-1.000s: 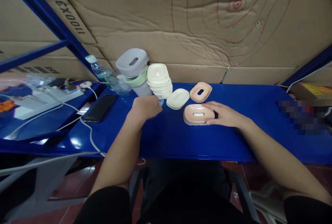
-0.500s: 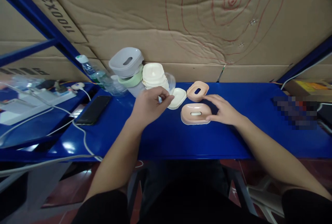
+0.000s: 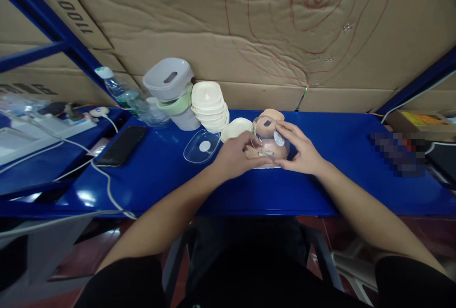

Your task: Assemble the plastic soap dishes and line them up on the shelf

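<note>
Between my left hand and my right hand is a clear plastic lid with a round printed sticker. It is tilted, and the fingers of both hands grip its edges. Below and behind it shows a pinkish oval dish with a slot, partly covered by the lid and my fingers. A peach slotted piece sits just behind. Left of these lies a cream lid-like piece. A second clear lid with a white round sticker rests flat beside my left hand.
At the back stand a stack of cream pieces and a pile of grey and green dishes. Plastic bottles, a phone and a power strip with cables are at left. A cardboard wall closes the back.
My left hand has moved right to meet my right hand, and both now hold a clear lid over the pinkish dish. Another clear lid now lies flat on the table at left.
</note>
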Tool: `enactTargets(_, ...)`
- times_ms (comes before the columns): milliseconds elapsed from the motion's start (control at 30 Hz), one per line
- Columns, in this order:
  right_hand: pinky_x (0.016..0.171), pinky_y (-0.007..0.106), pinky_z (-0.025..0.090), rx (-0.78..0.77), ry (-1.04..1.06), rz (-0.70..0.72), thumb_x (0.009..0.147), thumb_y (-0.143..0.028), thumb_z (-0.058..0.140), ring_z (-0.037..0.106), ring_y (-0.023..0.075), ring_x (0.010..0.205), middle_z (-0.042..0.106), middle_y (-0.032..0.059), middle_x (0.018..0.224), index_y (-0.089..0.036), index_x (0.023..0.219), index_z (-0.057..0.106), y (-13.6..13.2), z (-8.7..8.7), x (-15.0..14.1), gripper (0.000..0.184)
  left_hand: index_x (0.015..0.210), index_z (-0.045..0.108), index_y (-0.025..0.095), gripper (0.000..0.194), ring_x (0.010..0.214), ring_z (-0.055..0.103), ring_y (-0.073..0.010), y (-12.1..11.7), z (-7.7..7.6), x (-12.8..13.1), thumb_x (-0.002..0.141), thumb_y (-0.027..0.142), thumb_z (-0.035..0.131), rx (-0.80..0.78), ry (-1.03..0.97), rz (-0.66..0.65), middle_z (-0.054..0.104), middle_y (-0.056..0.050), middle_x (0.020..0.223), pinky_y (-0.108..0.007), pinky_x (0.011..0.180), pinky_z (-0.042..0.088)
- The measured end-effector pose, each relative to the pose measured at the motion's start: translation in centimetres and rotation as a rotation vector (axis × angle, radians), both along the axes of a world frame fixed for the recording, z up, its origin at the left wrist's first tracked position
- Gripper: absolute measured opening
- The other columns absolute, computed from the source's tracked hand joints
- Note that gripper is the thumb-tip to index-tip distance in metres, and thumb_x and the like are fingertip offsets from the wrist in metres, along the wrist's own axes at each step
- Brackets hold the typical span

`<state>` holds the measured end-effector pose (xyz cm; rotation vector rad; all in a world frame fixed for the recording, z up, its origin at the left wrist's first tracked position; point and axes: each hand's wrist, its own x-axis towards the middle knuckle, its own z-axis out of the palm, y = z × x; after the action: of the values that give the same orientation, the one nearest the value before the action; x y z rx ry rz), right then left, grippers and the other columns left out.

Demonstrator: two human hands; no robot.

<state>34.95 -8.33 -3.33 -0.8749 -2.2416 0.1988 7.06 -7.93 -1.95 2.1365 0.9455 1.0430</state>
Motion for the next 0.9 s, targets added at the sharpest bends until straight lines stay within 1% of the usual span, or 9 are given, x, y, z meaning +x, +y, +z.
enactTargets(67, 0.127, 0.068, 0.041, -0.054, -0.059, 0.016, 0.089, -0.055, 0.082, 0.045, 0.0427, 0.156, 0.043, 0.008, 0.173, -0.043, 0.173, 0.03, 0.3, 0.1, 0.9, 0.099, 0.136, 0.063, 0.02, 0.082, 0.1, 0.074, -0.0246, 0.9, 0.5, -0.9, 0.071, 0.056, 0.097, 0.023, 0.126, 0.158, 0.078, -0.01, 0.12, -0.037, 0.087, 0.059)
enactTargets(133, 0.125, 0.068, 0.043, -0.11, -0.119, 0.035, 0.089, -0.05, 0.083, 0.047, 0.0427, 0.155, 0.047, 0.0086, 0.17, -0.042, 0.173, 0.032, 0.7, 0.0, 1.5, 0.099, 0.154, 0.051, 0.019, 0.1, 0.107, 0.074, -0.0273, 1.7, 1.1, -1.7, 0.072, 0.054, 0.097, 0.013, 0.264, 0.201, 0.073, -0.014, 0.136, -0.04, 0.091, 0.059)
enactTargets(200, 0.125, 0.068, 0.044, -0.153, -0.164, 0.058, 0.088, -0.043, 0.084, 0.048, 0.0422, 0.155, 0.049, 0.0086, 0.169, -0.042, 0.172, 0.034, 0.9, -0.3, 1.6, 0.098, 0.156, 0.053, 0.02, 0.094, 0.107, 0.074, -0.029, 2.1, 1.5, -2.0, 0.078, 0.054, 0.092, -0.009, 0.424, 0.15, 0.075, -0.014, 0.134, -0.041, 0.092, 0.057)
enactTargets(267, 0.126, 0.067, 0.043, -0.178, -0.195, 0.088, 0.087, -0.037, 0.083, 0.047, 0.0417, 0.156, 0.046, 0.0087, 0.172, -0.041, 0.172, 0.035, 1.1, -0.8, 1.4, 0.098, 0.15, 0.062, 0.022, 0.078, 0.104, 0.075, -0.0301, 2.2, 1.7, -2.1, 0.083, 0.055, 0.087, -0.027, 0.563, 0.078, 0.079, -0.011, 0.12, -0.04, 0.09, 0.056)
enactTargets(367, 0.128, 0.067, 0.04, -0.191, -0.223, 0.113, 0.087, -0.032, 0.081, 0.043, 0.0419, 0.159, 0.039, 0.0096, 0.177, -0.038, 0.172, 0.036, 1.1, -1.5, 1.0, 0.096, 0.144, 0.069, 0.026, 0.066, 0.097, 0.075, -0.0298, 1.9, 2.0, -1.8, 0.087, 0.056, 0.083, -0.046, 0.676, 0.015, 0.081, -0.008, 0.108, -0.037, 0.081, 0.053)
enactTargets(533, 0.13, 0.065, 0.039, -0.217, -0.214, 0.115, 0.09, -0.038, 0.08, 0.039, 0.0411, 0.162, 0.035, 0.0077, 0.179, -0.038, 0.173, 0.034, 1.2, -1.5, 0.6, 0.095, 0.14, 0.071, 0.028, 0.055, 0.092, 0.075, -0.0272, 1.6, 2.5, -1.8, 0.09, 0.05, 0.079, -0.077, 0.717, 0.011, 0.081, -0.005, 0.1, -0.034, 0.077, 0.051)
enactTargets(700, 0.13, 0.064, 0.04, -0.229, -0.181, 0.093, 0.091, -0.053, 0.081, 0.042, 0.0412, 0.16, 0.042, 0.0088, 0.175, -0.037, 0.172, 0.036, 1.4, -1.4, 0.7, 0.094, 0.141, 0.07, 0.027, 0.051, 0.09, 0.075, -0.0263, 1.9, 2.7, -2.2, 0.094, 0.045, 0.076, -0.098, 0.735, -0.018, 0.081, -0.004, 0.094, -0.034, 0.078, 0.052)
enactTargets(800, 0.128, 0.065, 0.043, -0.227, -0.177, 0.093, 0.089, -0.056, 0.084, 0.049, 0.0411, 0.155, 0.047, 0.0086, 0.172, -0.039, 0.168, 0.045, 1.5, -1.6, 0.8, 0.089, 0.146, 0.066, 0.024, 0.059, 0.093, 0.076, -0.0277, 2.0, 2.3, -2.2, 0.093, 0.043, 0.078, -0.046, 0.775, -0.032, 0.081, -0.006, 0.098, -0.036, 0.082, 0.053)
enactTargets(900, 0.127, 0.065, 0.044, -0.211, -0.172, 0.093, 0.087, -0.054, 0.086, 0.05, 0.0406, 0.155, 0.048, 0.0066, 0.172, -0.041, 0.166, 0.047, 1.5, -1.8, 1.0, 0.089, 0.14, 0.07, 0.024, 0.052, 0.098, 0.076, -0.0298, 2.1, 1.6, -2.1, 0.092, 0.043, 0.078, 0.037, 0.777, -0.016, 0.082, -0.008, 0.102, -0.038, 0.085, 0.055)
